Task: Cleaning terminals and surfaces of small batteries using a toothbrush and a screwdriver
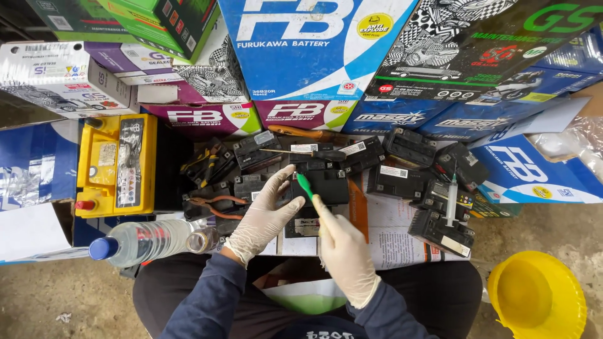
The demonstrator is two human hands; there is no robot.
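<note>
Both my hands wear pale latex gloves. My left hand rests with spread fingers on a small black battery lying in front of me, steadying it. My right hand grips a green-handled tool whose tip points down onto the same battery's top. Several more small black batteries lie around it on printed paper. A syringe stands upright on one battery at the right.
A large yellow battery sits at the left. A clear plastic bottle with a blue cap lies near my left knee. Red-handled pliers and a screwdriver lie among the batteries. A yellow bowl is at lower right. Stacked battery cartons wall the back.
</note>
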